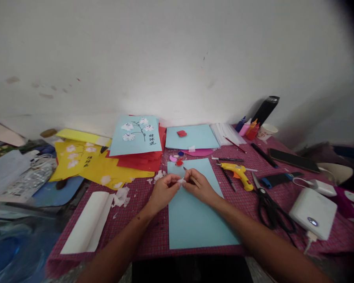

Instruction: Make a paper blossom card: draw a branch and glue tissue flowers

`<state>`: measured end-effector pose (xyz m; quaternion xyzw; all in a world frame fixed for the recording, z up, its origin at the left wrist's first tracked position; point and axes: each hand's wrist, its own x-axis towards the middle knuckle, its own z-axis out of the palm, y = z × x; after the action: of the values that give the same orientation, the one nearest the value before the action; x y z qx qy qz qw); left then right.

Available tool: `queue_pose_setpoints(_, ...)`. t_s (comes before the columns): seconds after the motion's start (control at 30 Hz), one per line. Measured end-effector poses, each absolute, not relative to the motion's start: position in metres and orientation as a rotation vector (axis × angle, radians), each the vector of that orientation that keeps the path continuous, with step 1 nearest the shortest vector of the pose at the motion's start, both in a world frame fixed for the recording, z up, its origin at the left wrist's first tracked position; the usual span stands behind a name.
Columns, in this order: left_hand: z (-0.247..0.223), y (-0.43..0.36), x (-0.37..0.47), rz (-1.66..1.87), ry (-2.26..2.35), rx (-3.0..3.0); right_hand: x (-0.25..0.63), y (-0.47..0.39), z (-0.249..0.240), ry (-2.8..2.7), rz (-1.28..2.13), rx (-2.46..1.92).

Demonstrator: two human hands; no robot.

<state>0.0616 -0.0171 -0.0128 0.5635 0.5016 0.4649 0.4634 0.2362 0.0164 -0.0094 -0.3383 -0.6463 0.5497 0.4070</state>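
Over the upper part of a light blue sheet (199, 224), my left hand (165, 190) and my right hand (199, 185) meet, both closed. Between their fingertips they pinch a small piece of white paper (181, 181). A thin pen or brush also rests in my right hand, its tip poking out beyond the fingers. Small red, pink and blue paint blobs (179, 162) lie just past the sheet's top edge. Torn white paper scraps (121, 197) are to the left of my left hand.
A yellow glue gun (237, 173), black scissors (271, 208) and a white power bank (314, 213) lie at right. Folded white paper (87, 222) lies at left. Behind are a flower picture (135, 135), another blue sheet (194, 136), paint bottles (249, 127) and a paper cup (267, 132).
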Motion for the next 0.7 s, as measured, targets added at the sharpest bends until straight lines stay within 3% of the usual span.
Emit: queue_pose_setpoints(0.7, -0.0133, -0.0162, 0.0608, 1.127, 1.244, 1.351, 0.2387, 0.0175, -0.0073, -1.532, 1.525, -0.856)
